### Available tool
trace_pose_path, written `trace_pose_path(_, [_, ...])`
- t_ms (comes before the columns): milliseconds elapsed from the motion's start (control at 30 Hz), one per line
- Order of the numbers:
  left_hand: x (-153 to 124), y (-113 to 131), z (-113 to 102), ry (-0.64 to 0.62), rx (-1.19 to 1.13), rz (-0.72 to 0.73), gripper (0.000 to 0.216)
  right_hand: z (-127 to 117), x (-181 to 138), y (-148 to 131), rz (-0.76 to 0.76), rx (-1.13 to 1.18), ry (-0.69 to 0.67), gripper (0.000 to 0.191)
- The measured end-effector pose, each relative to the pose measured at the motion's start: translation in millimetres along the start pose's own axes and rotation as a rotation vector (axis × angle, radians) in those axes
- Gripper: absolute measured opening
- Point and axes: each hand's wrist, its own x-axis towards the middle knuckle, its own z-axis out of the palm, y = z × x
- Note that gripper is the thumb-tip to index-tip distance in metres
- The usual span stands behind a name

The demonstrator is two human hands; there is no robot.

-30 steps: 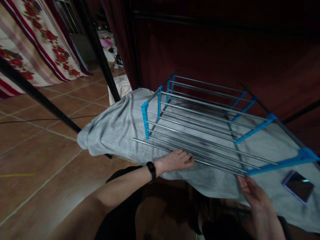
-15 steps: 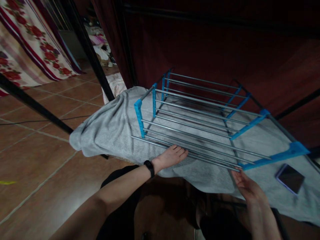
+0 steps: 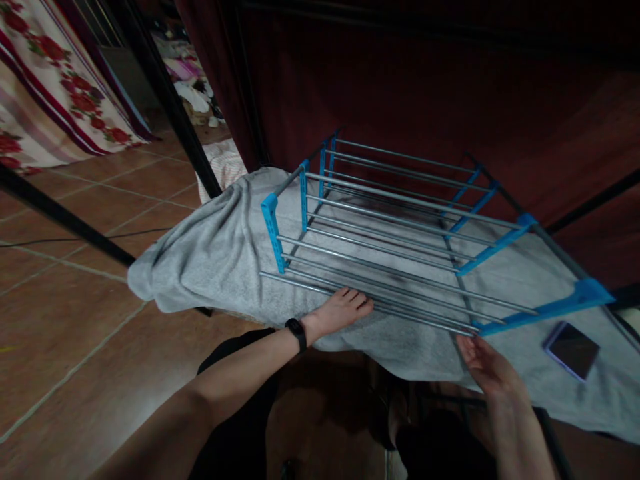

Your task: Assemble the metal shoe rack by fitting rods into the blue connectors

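A rack of grey metal rods with blue plastic brackets (image 3: 270, 207) stands on a bed with a grey blanket. Along its front edge runs a loose-looking metal rod (image 3: 295, 283), its left end sticking out past the bracket. My left hand (image 3: 340, 312), with a black band on the wrist, is closed over this rod near its middle. Palm turned up, my right hand (image 3: 485, 363) has its fingertips at the rod's right end, beside the lower corner of the right blue bracket (image 3: 545, 315). Whether the rod end sits in the bracket I cannot tell.
A phone (image 3: 573, 350) lies on the grey blanket (image 3: 200, 260) to the right of the rack. Black bed-frame bars (image 3: 165, 87) slant at the left. Behind hangs a dark red curtain (image 3: 400, 87). A floral curtain (image 3: 75, 80) and tiled floor (image 3: 65, 320) are at the left.
The view has shifted slightly, so everything appears a little further left and up. Both hands keep their places at the rod; the rack stands as before.
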Motion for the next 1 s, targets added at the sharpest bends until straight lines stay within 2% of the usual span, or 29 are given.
trace_pose_path(233, [0, 2, 5, -0.011, -0.027, 0.003, 0.037, 3, -3, 0, -0.004, -0.020, 0.016, 0.024])
trace_pose_path(600, [5, 7, 13, 0.001, -0.130, -0.101, 0.035, 4, -8, 4, -0.049, -0.002, -0.037, 0.022])
trace_pose_path(767, [10, 6, 9, 0.053, -0.175, -0.135, 0.027, 11, -18, 6, -0.035, 0.064, -0.054, 0.020])
trace_pose_path(1000, [16, 2, 14, 0.141, -0.237, -0.151, 0.022, 22, -26, 7, -0.034, 0.143, -0.086, 0.016])
